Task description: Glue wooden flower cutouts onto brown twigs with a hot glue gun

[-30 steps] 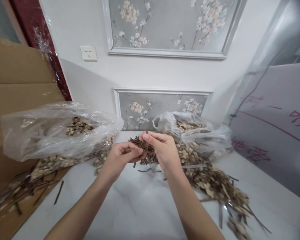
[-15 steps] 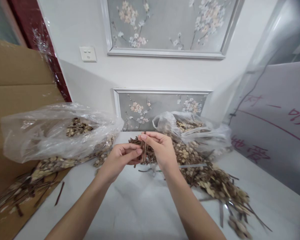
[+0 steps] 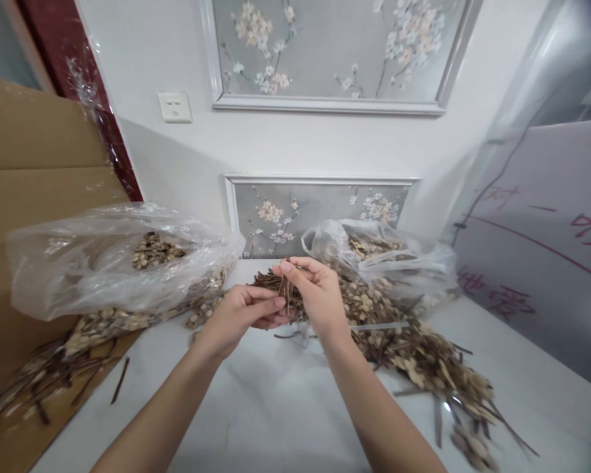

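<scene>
Thin brown strips (image 3: 287, 291) stand roughly upright between my hands, in the middle of the view. At their lower part my left hand (image 3: 243, 312) pinches them between thumb and fingers. My right hand (image 3: 318, 289) grips their upper ends, its thumb near the tips. Directly behind my fingers lies a pile of similar brown strips (image 3: 266, 278), partly hidden by both hands. To the right of my right wrist spreads a heap of pale round slices and dark strips (image 3: 418, 351). How many strips I hold cannot be made out.
A clear plastic bag (image 3: 88, 263) with round slices stands at left, beside a cardboard box (image 3: 39, 197). Another plastic bag (image 3: 394, 263) sits at back right. One loose strip (image 3: 121, 381) lies on the white table (image 3: 256, 407). A white panel with red writing (image 3: 546, 249) borders the right side.
The strips between my hands have gone from a wider flat group to a narrower, slightly splayed one. My left hand has shifted a little to the right; my right hand has barely moved.
</scene>
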### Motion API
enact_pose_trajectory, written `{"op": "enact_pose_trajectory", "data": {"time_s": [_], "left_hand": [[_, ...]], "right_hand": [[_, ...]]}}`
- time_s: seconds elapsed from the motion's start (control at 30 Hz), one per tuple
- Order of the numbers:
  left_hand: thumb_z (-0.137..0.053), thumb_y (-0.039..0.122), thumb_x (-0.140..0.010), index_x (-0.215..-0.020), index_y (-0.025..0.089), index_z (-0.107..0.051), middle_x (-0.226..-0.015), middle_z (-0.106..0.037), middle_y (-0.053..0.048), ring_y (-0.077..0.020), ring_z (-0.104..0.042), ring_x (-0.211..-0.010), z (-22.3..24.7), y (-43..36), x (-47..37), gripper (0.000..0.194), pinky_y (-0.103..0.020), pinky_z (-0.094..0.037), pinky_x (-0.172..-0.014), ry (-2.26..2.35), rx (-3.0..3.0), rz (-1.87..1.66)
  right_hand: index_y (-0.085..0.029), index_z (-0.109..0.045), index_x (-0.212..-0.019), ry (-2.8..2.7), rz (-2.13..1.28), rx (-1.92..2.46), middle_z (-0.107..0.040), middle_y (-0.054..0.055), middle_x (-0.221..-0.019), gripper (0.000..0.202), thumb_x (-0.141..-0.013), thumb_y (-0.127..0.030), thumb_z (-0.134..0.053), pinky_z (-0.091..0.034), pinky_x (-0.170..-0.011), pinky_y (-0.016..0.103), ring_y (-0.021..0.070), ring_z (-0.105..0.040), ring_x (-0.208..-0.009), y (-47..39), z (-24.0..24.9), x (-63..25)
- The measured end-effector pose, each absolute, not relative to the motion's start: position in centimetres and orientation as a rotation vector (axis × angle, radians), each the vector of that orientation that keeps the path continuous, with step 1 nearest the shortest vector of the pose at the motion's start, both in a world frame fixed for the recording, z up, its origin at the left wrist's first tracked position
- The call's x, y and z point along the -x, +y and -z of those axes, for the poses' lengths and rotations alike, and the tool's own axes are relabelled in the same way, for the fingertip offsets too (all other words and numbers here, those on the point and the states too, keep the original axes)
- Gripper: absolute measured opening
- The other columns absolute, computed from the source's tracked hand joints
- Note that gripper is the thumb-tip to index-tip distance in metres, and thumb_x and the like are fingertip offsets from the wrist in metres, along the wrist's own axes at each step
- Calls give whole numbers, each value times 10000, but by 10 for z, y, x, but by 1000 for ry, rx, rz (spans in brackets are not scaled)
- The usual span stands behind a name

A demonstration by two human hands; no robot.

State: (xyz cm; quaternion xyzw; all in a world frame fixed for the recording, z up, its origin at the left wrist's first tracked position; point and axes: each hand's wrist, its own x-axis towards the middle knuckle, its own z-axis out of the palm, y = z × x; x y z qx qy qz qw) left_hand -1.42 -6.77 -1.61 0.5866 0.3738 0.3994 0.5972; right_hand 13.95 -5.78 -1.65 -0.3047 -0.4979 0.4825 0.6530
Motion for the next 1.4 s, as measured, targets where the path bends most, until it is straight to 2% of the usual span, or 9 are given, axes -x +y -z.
{"op": "enact_pose_trajectory", "data": {"time_s": [0.13, 0.3, 0.47, 0.6, 0.77, 0.87, 1.03, 1.27, 1.4], "left_hand": [[-804, 375, -724, -804, 154, -781, -809, -770, -81, -174, -722, -758, 18, -67, 12, 236, -257, -567, -733, 866, -1372, -906], [-804, 396, -713, -753, 141, -774, -751, -762, -92, -185, -714, -732, 18, -67, 12, 260, -275, -566, -727, 914, -1399, -909], [-784, 439, -723, -751, 147, -776, -751, -761, -96, -187, -701, -715, 17, -66, 14, 293, -277, -549, -705, 961, -1478, -897], [-761, 443, -744, -758, 143, -774, -757, -756, -98, -189, -691, -714, 16, -66, 17, 301, -286, -540, -712, 963, -1534, -872], [-760, 411, -746, -740, 146, -760, -772, -753, -93, -183, -689, -741, 14, -67, 19, 265, -273, -532, -726, 971, -1536, -832], [-766, 404, -741, -739, 146, -749, -767, -751, -91, -178, -685, -728, 15, -65, 19, 259, -264, -524, -706, 965, -1535, -832], [-794, 391, -711, -731, 142, -734, -751, -755, -89, -173, -686, -706, 17, -62, 19, 256, -252, -516, -681, 961, -1525, -845], [-680, 557, -790, -835, 147, -770, -870, -777, -131, -204, -734, -763, 17, -59, 19, 422, -251, -538, -662, 966, -1471, -837], [-737, 494, -762, -834, 151, -776, -867, -775, -118, -182, -717, -751, 18, -58, 19, 352, -239, -528, -668, 938, -1480, -822]], "right_hand": [[-197, -679, -927, -1130, -1110, 696, -777, 52, -826, 272, -760, -392, -771, -529, -738, 310, 214, -724, -820, -58, 16, -138], [-187, -710, -892, -1140, -1068, 695, -771, 58, -860, 256, -748, -389, -774, -520, -782, 314, 216, -711, -868, -58, 15, -141], [-178, -738, -806, -1166, -998, 738, -740, 30, -776, 224, -706, -366, -805, -499, -717, 287, 169, -661, -738, -55, 13, -148], [-187, -676, -741, -1122, -1037, 712, -724, 10, -700, 242, -661, -347, -839, -500, -679, 276, 152, -654, -667, -52, 13, -155], [-182, -687, -938, -1080, -1118, 708, -758, 32, -768, 362, -653, -336, -848, -519, -744, 295, 160, -686, -720, -52, 11, -163], [-160, -707, -913, -1097, -1124, 726, -757, 50, -774, 342, -663, -354, -838, -524, -776, 304, 160, -685, -728, -53, 9, -165], [-188, -662, -936, -1144, -1085, 716, -750, 30, -739, 339, -690, -363, -816, -524, -728, 302, 156, -675, -681, -53, 7, -168], [-195, -633, -1036, -1192, -1071, 716, -760, 28, -770, 389, -718, -351, -795, -522, -734, 309, 160, -681, -685, -49, 10, -172], [-179, -635, -1083, -1203, -1081, 735, -763, 31, -765, 415, -732, -341, -786, -523, -759, 303, 155, -686, -697, -51, 10, -169]]}}
